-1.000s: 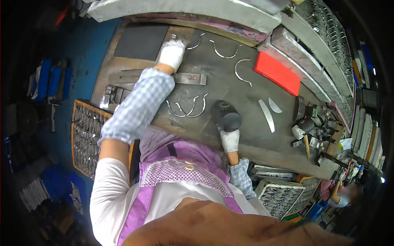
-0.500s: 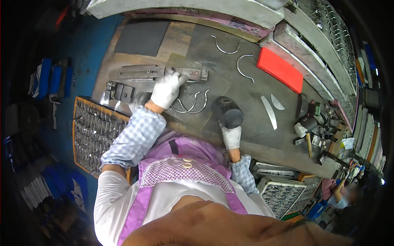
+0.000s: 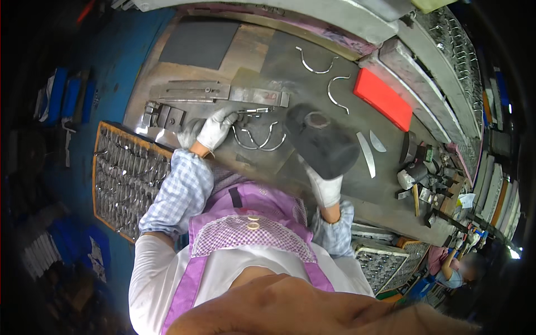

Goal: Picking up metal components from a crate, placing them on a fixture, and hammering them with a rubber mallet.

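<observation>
My left hand (image 3: 218, 129), in a white glove, pinches a slim shiny curved metal rod (image 3: 257, 112) by its left end, just on the near side of a long steel fixture (image 3: 254, 96). Two bent metal rods (image 3: 259, 148) lie crossed on the table right of that hand. My right hand (image 3: 326, 190), also gloved, is closed round the handle of a black rubber mallet (image 3: 324, 139). The mallet's broad head is raised toward me and hides part of the table; most of its handle is hidden.
Two more bent rods (image 3: 338, 95) lie farther back beside a red block (image 3: 382, 99). Two pale curved blades (image 3: 365, 153) rest to the right, near a clutter of tools (image 3: 424, 178). A rack of metal parts (image 3: 131, 178) stands at the left; a person (image 3: 446, 265) is far right.
My left hand has drawn back from the fixture, toward me and left, with the metal rod. My right hand has lifted the mallet, and its head has swung up and right.
</observation>
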### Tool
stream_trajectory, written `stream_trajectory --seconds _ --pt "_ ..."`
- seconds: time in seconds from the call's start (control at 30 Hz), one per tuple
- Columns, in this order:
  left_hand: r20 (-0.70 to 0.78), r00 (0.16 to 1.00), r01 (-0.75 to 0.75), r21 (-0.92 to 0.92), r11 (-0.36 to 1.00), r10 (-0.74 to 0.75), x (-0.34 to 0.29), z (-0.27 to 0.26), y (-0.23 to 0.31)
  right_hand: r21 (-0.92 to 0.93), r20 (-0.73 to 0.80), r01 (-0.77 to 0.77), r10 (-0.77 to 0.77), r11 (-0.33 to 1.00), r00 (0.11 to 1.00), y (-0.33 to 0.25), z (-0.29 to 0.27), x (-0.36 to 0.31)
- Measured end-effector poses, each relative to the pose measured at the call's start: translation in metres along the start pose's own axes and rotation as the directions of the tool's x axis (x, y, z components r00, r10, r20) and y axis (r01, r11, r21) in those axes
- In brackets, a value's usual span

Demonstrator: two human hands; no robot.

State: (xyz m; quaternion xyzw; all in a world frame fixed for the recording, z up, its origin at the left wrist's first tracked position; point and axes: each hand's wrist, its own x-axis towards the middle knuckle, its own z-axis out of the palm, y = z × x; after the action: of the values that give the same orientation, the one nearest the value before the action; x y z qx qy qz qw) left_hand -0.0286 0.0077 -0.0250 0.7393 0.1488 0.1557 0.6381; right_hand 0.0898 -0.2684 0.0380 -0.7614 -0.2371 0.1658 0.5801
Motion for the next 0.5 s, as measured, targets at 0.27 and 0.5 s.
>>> stream_trajectory --seconds 0.27,0.5 --pt "0.037 0.927 -0.308 0.642 0.702 0.372 0.007 0.022 0.027 -0.343 0.1 -0.213 0.261 0.915 0.96 0.035 -0.008 -0.005" --pt "0.259 0.944 -0.323 0.852 0.412 0.204 0.032 0.016 0.018 -0.069 -0.135 -0.483 0.472 0.873 0.871 0.087 -0.003 -0.036"
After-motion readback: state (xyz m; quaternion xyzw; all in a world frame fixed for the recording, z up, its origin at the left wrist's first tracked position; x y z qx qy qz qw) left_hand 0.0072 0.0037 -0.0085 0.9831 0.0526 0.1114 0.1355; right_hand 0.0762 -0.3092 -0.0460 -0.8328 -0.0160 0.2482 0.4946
